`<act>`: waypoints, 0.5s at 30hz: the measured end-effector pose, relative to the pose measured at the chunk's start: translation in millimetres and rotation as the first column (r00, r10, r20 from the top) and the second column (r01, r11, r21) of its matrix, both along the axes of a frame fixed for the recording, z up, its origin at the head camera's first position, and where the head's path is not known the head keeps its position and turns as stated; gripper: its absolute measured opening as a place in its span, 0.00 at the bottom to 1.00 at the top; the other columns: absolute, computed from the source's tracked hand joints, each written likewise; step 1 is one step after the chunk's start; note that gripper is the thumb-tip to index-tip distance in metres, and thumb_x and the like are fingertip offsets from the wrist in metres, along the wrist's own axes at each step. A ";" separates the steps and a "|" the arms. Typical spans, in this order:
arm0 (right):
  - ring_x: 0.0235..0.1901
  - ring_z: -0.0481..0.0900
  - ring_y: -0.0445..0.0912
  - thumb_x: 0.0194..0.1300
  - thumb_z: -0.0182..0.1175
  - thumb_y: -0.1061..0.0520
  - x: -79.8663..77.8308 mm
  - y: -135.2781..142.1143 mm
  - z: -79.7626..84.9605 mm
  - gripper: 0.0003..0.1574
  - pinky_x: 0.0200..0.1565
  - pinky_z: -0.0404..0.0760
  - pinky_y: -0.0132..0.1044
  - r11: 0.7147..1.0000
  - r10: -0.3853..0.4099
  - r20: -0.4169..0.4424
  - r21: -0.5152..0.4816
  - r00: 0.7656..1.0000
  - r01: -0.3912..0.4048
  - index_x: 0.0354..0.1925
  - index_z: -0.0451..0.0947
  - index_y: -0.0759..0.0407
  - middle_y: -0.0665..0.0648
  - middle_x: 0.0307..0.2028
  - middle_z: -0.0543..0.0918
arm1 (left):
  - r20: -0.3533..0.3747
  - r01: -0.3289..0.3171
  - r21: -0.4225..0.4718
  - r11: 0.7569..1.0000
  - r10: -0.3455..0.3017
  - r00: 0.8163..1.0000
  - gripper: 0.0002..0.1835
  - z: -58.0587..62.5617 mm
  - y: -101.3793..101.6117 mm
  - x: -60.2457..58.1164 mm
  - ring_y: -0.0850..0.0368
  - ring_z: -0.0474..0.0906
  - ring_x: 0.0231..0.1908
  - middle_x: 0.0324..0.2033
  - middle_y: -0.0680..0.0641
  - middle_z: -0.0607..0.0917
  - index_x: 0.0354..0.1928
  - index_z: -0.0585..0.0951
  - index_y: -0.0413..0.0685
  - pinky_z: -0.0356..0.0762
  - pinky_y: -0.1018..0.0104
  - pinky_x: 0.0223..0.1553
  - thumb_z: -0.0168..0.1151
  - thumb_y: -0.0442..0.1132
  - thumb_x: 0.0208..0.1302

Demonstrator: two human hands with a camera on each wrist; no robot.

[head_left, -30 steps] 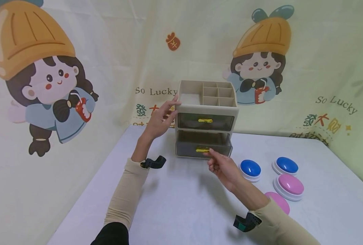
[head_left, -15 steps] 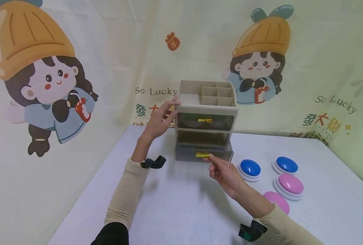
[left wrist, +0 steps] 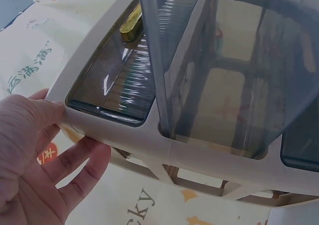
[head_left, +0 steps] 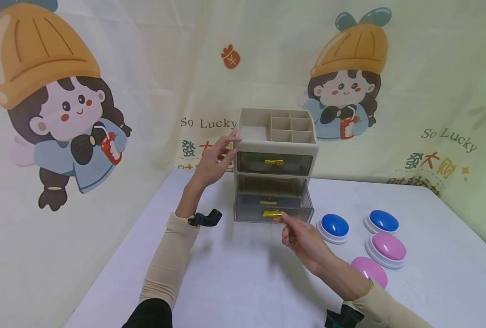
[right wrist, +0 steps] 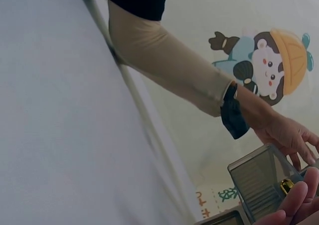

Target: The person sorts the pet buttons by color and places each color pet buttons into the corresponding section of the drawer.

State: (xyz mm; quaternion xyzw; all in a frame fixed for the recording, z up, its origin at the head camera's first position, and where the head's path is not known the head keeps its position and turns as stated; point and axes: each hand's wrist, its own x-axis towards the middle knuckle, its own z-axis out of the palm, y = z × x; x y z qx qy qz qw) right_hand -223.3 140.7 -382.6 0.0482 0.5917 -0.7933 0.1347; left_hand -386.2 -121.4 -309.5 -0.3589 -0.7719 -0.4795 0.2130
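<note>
A beige desk organizer [head_left: 277, 146] stands toward the back of the table, with an open-topped compartment section above two smoky clear drawers. My left hand [head_left: 214, 164] holds its upper left edge; in the left wrist view the thumb lies on the front frame and the fingers at the edge. With thumb and forefinger my right hand [head_left: 304, 239] pinches the gold handle [head_left: 270, 213] of the lower drawer [head_left: 247, 213], which is pulled out. The upper drawer [head_left: 251, 163] is closed. In the right wrist view, the right fingertips [right wrist: 294, 197] partly cover the gold handle.
Two blue dome buttons [head_left: 335, 225] [head_left: 384, 220] and two pink ones [head_left: 389, 246] [head_left: 370, 271] with white bases sit on the white table [head_left: 234, 282], right of the organizer. My right forearm partly covers the nearest pink one. A printed cloth [head_left: 267, 54] hangs behind.
The lower drawer has slid farther out toward me, with my right hand drawing back on its handle. The left hand and the organizer's body have stayed in place.
</note>
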 end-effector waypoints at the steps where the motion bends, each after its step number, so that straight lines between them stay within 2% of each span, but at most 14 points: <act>1: 0.28 0.72 0.40 0.77 0.56 0.44 1.0 -0.3 -0.2 0.20 0.37 0.77 0.27 1.000 0.004 0.000 -0.003 1.000 -0.004 0.49 0.86 0.56 0.47 0.22 0.79 | -0.001 0.000 -0.001 1.000 0.000 1.000 0.19 -0.2 0.0 0.1 0.46 0.84 0.53 0.76 0.60 0.64 0.67 0.76 0.54 0.82 0.55 0.47 0.56 0.39 0.78; 15: 0.25 0.70 0.40 0.75 0.60 0.44 12.0 -11.3 -2.9 0.20 0.34 0.74 0.28 1.000 -0.002 -0.007 0.004 1.000 0.002 0.48 0.89 0.56 0.46 0.18 0.78 | -0.013 -0.001 -0.009 1.000 0.001 1.000 0.19 -0.6 0.0 0.4 0.46 0.84 0.53 0.76 0.59 0.64 0.67 0.76 0.52 0.82 0.57 0.45 0.55 0.39 0.78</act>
